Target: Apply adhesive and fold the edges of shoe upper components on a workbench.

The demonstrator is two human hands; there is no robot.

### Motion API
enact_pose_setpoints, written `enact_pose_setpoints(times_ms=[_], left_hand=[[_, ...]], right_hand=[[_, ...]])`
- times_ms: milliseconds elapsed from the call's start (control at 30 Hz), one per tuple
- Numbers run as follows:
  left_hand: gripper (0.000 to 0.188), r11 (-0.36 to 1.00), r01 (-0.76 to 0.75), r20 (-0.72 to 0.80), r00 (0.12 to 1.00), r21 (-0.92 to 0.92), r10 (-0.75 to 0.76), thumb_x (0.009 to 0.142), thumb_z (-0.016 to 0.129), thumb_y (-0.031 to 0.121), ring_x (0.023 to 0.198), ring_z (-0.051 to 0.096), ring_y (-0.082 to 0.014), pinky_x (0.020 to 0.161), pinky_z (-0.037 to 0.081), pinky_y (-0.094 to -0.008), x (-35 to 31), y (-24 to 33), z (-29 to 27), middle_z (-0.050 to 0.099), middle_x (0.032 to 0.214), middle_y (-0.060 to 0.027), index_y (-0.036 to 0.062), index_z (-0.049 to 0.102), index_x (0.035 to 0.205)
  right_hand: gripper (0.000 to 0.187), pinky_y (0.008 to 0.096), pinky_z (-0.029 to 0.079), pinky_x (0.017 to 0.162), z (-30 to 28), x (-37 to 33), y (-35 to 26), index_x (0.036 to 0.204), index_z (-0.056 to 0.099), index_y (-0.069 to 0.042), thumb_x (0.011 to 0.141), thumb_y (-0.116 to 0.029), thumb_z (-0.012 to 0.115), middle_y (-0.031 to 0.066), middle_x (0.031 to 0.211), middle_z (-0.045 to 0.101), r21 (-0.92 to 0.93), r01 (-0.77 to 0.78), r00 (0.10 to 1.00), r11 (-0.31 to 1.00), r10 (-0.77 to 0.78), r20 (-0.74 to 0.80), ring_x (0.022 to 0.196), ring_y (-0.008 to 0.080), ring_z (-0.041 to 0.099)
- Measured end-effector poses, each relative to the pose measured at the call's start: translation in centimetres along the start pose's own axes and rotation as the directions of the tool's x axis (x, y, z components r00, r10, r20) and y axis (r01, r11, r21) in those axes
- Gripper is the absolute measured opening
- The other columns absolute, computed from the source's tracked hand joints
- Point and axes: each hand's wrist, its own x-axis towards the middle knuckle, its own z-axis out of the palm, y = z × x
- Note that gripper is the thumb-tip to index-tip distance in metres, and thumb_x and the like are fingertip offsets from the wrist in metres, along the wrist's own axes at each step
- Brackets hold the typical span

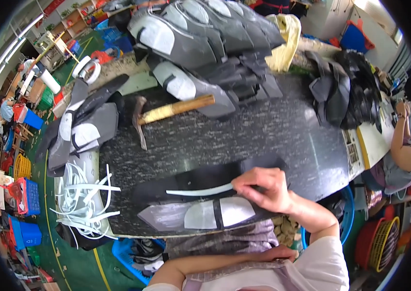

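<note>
Right hand: the right hand (263, 188) pinches one end of a thin white strip (198, 192) between thumb and fingertips.
Left hand: the left hand (282, 252) is by the body, below the table (263, 138) edge; finger state cannot be told.
Strip: runs leftward over a long black piece (186, 179); contact along its length unclear. A grey piece (163, 217) lies nearer the body.
Handling (judged): pinch lightly, close to the end; lower the free end first, without twist. A second fingertip midway would stop bowing.
Hands: 2.
Strip pinched: 1.
Grey piece in front: 1, with 2 pale patches (200, 216) and 1 black band (218, 213).
Hammer (176, 109): 1, on the table.
Strip heap (86, 187): tangled, uncountable.
Far stack (193, 48): overlapping, uncountable.
</note>
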Motion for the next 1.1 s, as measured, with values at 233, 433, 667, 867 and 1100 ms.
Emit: enact_pose_setpoints(times_ms=[233,433,667,867,1100], left_hand=[[0.03,0.936,-0.252,0.103,0.967,0.245,0.233,0.106,0.042,0.026,0.087,0.053,-0.0146,0.08,0.041,-0.0302,-0.4,3.8,2.1,0.056,0.088,-0.0037,0.0002,0.055,0.098],[0.037,0.986,-0.167,-0.088,0.983,-0.024,0.164,0.109,0.042,0.029,0.078,0.041,-0.0087,0.072,0.037,-0.0304,-0.7,1.5,2.9,0.044,0.079,0.0011,0.0017,0.049,0.084],[0.035,0.996,-0.066,0.01,0.998,-0.061,0.067,0.108,0.045,0.028,0.093,0.055,-0.0125,0.085,0.042,-0.0287,0.5,2.3,4.1,0.057,0.088,-0.0032,-0.0006,0.057,0.092],[0.035,0.992,-0.12,-0.028,0.992,-0.025,0.12,0.107,0.048,0.03,0.085,0.051,-0.0111,0.079,0.041,-0.0281,-0.3,1.5,3.9,0.055,0.086,-0.001,0.0005,0.057,0.09],[0.026,0.998,-0.056,-0.239,0.969,0.007,0.056,0.104,0.055,0.026,0.088,0.055,-0.0109,0.077,0.044,-0.0285,1.1,3.4,4.3,0.059,0.09,-0.0032,0.0022,0.055,0.095]], right_hand=[[0.009,0.0283,0.058,0.068,0.0,-0.3,1.2,0.098,0.071,0.001,0.089,0.001,0.069,0.0099,0.09,0.074,0.049,-0.022,0.999,0.999,0.024,-0.041,0.075,0.0189,0.071],[0.017,0.0296,0.058,0.065,0.1,-0.2,0.7,0.104,0.07,0.0,0.088,0.004,0.07,0.0112,0.094,0.073,0.028,0.003,1.0,1.0,-0.002,-0.026,0.077,0.0209,0.071],[0.021,0.0256,0.059,0.067,0.4,-0.7,1.3,0.113,0.069,0.001,0.092,-0.001,0.069,0.0098,0.091,0.072,0.026,-0.07,0.994,0.997,0.072,-0.086,0.075,0.0138,0.072],[0.025,0.0245,0.059,0.068,-0.6,-0.4,-0.3,0.119,0.065,0.004,0.093,0.003,0.066,0.0092,0.094,0.07,0.174,-0.089,0.96,0.981,0.131,-0.246,0.077,0.0138,0.071],[0.031,0.0243,0.057,0.067,-2.8,0.7,-2.9,0.124,0.061,0.004,0.094,0.003,0.066,0.0087,0.091,0.07,0.172,-0.079,0.968,0.982,0.117,-0.223,0.075,0.0131,0.069]])
